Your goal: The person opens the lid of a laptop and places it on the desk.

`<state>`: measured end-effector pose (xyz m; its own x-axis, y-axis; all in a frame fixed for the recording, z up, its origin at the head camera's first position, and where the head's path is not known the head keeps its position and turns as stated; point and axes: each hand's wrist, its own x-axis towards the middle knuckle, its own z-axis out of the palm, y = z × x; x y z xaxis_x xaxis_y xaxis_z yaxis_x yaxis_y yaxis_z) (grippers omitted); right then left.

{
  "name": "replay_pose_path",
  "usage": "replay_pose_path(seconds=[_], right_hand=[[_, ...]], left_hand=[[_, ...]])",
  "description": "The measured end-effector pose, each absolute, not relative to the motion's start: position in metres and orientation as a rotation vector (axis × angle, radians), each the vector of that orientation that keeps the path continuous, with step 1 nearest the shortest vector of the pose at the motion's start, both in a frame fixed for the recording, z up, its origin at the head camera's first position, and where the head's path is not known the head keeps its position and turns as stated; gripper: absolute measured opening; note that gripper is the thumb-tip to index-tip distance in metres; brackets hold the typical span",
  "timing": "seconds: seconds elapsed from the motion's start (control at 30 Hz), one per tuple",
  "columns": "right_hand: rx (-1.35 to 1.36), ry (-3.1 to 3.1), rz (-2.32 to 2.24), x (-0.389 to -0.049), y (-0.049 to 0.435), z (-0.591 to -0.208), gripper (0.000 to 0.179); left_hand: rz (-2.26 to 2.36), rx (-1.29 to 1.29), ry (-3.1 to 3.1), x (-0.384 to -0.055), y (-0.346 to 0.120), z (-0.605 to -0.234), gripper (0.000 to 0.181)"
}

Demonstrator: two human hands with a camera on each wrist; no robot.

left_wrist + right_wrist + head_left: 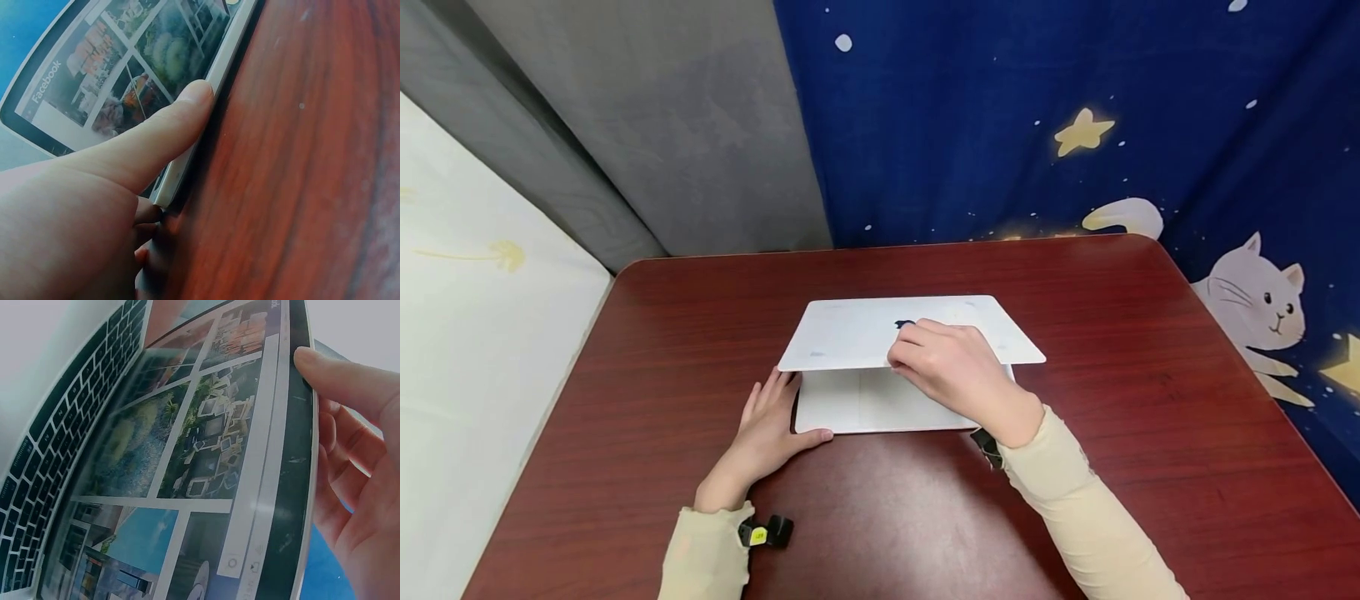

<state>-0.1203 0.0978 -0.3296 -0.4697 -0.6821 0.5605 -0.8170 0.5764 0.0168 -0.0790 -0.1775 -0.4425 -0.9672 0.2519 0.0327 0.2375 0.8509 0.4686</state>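
A silver laptop (850,333) sits on the table with its lid partly raised. My right hand (951,362) pinches the lid's front edge, thumb on the screen side and fingers behind, as the right wrist view shows. My left hand (767,425) rests at the base's front left corner, its fingers stretched along the left side and the thumb against the front edge. In the right wrist view the lit screen (137,450) shows photo tiles beside the black keyboard (69,431). The left wrist view catches a reflection (144,69) reading "Facebook" near my thumb.
The laptop stands on a reddish-brown wooden table (700,317). Behind it hang a grey curtain (700,125) and a blue curtain (962,125) with stars and a cat. A white sheet (475,333) borders the table's left side.
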Motion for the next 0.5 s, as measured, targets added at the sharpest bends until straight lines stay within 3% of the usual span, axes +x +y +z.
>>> replay_pose_path(seconds=[0.5], right_hand=[[1.071, -2.218, 0.323, -0.13, 0.093, -0.313, 0.017]], left_hand=[[0.746, 0.397, 2.982, -0.079, -0.179, -0.44, 0.102]])
